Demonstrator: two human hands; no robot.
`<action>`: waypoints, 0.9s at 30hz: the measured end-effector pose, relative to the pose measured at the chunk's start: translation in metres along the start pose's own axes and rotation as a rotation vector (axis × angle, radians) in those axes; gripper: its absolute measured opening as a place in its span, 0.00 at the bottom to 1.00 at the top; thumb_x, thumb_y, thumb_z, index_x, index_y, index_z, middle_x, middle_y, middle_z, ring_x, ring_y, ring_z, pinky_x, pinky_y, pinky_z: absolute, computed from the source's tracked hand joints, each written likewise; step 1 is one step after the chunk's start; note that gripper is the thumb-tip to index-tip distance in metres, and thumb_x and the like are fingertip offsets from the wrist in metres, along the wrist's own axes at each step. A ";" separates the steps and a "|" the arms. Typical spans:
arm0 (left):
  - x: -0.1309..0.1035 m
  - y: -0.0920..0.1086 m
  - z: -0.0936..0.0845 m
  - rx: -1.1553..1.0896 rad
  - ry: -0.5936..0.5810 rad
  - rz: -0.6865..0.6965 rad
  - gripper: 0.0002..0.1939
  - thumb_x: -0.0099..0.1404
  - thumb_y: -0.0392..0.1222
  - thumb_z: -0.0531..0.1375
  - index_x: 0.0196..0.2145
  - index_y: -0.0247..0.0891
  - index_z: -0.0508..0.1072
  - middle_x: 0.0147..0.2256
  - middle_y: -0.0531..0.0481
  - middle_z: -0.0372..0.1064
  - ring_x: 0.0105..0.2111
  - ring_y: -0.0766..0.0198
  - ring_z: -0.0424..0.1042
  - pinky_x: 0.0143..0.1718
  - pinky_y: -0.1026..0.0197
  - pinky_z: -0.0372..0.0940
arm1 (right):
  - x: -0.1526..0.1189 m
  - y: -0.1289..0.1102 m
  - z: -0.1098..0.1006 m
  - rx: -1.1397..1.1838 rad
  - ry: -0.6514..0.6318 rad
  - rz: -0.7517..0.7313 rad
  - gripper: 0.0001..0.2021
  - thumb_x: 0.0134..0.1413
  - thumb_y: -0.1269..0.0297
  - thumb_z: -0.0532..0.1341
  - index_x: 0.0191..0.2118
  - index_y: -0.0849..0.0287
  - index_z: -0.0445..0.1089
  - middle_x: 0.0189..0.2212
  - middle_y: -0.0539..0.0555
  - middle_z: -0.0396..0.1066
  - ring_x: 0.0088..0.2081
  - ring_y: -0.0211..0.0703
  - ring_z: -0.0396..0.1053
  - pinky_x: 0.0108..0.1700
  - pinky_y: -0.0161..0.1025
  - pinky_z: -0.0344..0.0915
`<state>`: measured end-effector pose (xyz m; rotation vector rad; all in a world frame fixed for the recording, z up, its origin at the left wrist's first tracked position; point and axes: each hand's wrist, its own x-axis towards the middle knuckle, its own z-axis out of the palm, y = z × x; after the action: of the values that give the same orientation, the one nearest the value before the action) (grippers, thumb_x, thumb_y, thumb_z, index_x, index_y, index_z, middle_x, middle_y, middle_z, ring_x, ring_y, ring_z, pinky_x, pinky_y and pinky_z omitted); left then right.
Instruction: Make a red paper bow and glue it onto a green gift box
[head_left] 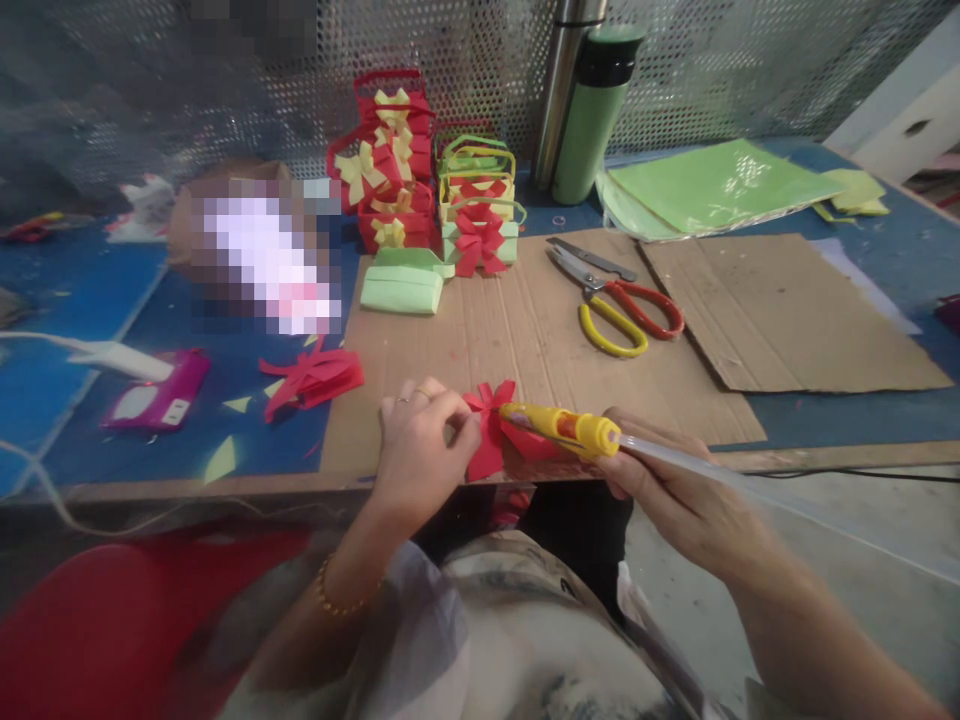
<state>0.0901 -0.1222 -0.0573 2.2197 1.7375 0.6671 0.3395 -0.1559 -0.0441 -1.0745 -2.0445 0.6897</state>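
Note:
My right hand (667, 480) is wrapped round a yellow hot glue gun (561, 428), with a long clear glue stick (697, 462) running out of its back. The gun's tip meets a red paper bow (491, 398) near the table's front edge. On the bow's left side, my left hand (426, 435) has thumb and forefinger pinched together at the red paper. Its fingertips partly cover the edge they hold. More red paper (534, 442) lies under the gun. The cardboard sheet (480, 340) is beneath this work.
Small red paper baskets (394, 165) and green ones (480, 225) stand at the back. Scissors (615, 300) and a knife blade (592, 258) lie on the cardboard. Red strips (315, 380), a purple device (157, 390), green paper (727, 185) and a green bottle (596, 120) are around.

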 end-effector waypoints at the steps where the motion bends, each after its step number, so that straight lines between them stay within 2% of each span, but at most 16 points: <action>1: 0.000 0.000 0.000 0.000 0.000 -0.001 0.12 0.67 0.34 0.60 0.25 0.40 0.69 0.32 0.50 0.71 0.39 0.55 0.67 0.42 0.51 0.53 | 0.000 0.000 0.000 0.001 -0.004 -0.003 0.18 0.76 0.62 0.51 0.29 0.55 0.59 0.26 0.48 0.61 0.26 0.37 0.62 0.28 0.35 0.58; 7: 0.000 0.000 0.000 -0.016 0.005 -0.003 0.12 0.68 0.36 0.60 0.25 0.41 0.69 0.32 0.51 0.72 0.39 0.55 0.68 0.42 0.51 0.53 | -0.002 0.000 -0.003 0.005 -0.011 -0.057 0.18 0.77 0.61 0.50 0.30 0.55 0.59 0.25 0.47 0.60 0.26 0.36 0.61 0.28 0.34 0.58; 20: 0.001 0.000 0.000 -0.001 0.009 0.017 0.12 0.67 0.36 0.59 0.25 0.41 0.68 0.31 0.50 0.72 0.38 0.55 0.67 0.41 0.51 0.54 | 0.000 0.000 0.000 0.039 0.004 -0.024 0.18 0.76 0.61 0.51 0.30 0.55 0.61 0.25 0.48 0.62 0.26 0.37 0.62 0.28 0.36 0.58; 27: 0.005 -0.002 -0.008 -0.025 -0.050 0.019 0.12 0.68 0.36 0.58 0.25 0.41 0.68 0.31 0.51 0.71 0.37 0.56 0.68 0.42 0.51 0.55 | -0.009 -0.005 -0.014 0.042 0.060 0.061 0.22 0.75 0.53 0.52 0.26 0.54 0.63 0.23 0.50 0.64 0.24 0.42 0.64 0.27 0.40 0.61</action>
<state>0.0853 -0.1171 -0.0500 2.2191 1.6773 0.6282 0.3517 -0.1641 -0.0357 -1.1247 -1.9449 0.7196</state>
